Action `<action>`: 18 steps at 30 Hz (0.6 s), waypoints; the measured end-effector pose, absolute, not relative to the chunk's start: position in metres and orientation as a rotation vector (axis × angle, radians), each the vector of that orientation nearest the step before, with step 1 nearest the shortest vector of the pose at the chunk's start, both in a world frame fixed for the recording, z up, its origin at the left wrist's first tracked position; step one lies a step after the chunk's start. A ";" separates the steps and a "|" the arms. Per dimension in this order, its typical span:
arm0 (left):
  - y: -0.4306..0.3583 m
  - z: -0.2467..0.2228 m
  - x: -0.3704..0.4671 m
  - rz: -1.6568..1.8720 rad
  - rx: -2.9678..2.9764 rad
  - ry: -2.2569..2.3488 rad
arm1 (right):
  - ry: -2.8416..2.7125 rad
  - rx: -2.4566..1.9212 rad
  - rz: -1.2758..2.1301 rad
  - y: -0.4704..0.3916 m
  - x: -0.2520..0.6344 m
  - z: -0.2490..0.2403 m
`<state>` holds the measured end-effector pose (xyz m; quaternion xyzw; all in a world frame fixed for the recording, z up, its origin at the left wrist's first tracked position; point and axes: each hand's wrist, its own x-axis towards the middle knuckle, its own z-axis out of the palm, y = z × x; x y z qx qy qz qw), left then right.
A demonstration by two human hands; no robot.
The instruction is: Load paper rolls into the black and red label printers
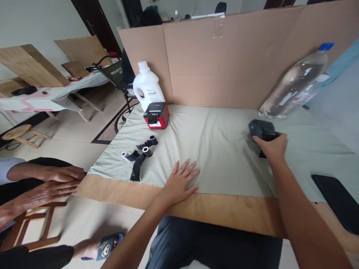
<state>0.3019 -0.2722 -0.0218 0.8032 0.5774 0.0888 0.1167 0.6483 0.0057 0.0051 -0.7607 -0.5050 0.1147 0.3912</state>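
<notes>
My left hand (182,180) lies flat on the pale green cloth (213,149) with its fingers spread, holding nothing. On the right side of the cloth, my right hand (273,147) is closed on a small black box-shaped device (259,129); my fingers cover part of it. Left of my left hand lie several small rolls of black strip (146,151) with white cores, their ends partly unrolled. Behind them stands a red and black printer-like box (157,116), with a dark flap at its front.
A white jug (150,84) stands behind the red box. Cardboard (210,71) walls the back. Plastic bottles (298,82) lean at the back right. A black phone-like slab (338,201) lies at right. Another person's hands (53,183) rest beyond the table's left edge.
</notes>
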 end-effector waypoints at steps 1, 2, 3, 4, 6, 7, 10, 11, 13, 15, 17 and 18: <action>-0.272 -0.023 0.302 0.261 2.356 1.692 | -1.320 -1.870 0.318 -0.014 0.631 0.004; -0.273 -0.023 0.302 0.263 2.360 1.694 | -1.356 -1.818 0.351 -0.033 0.612 0.003; -0.273 -0.024 0.302 0.267 2.364 1.694 | -1.402 -1.771 0.384 -0.050 0.594 0.002; -0.273 -0.024 0.302 0.272 2.366 1.694 | -1.445 -1.737 0.410 -0.065 0.575 0.002; -0.274 -0.025 0.302 0.276 2.364 1.693 | -1.540 -1.690 0.457 -0.088 0.541 0.002; -0.274 -0.025 0.302 0.272 2.358 1.691 | -1.575 -1.680 0.473 -0.096 0.525 0.002; -0.274 -0.023 0.301 0.246 2.327 1.692 | -1.598 -1.692 0.499 -0.104 0.489 0.000; -0.274 -0.022 0.301 0.238 2.313 1.695 | -1.583 -1.698 0.496 -0.104 0.482 -0.002; -0.275 -0.020 0.300 0.237 2.288 1.700 | -1.534 -1.700 0.475 -0.102 0.472 -0.007; -0.275 -0.019 0.299 0.257 2.272 1.690 | -1.486 -1.701 0.443 -0.101 0.468 -0.013; -0.275 -0.019 0.298 0.281 2.269 1.667 | -1.467 -1.717 0.410 -0.102 0.466 -0.018; -0.275 -0.020 0.297 0.289 2.269 1.657 | -1.469 -1.725 0.394 -0.104 0.465 -0.020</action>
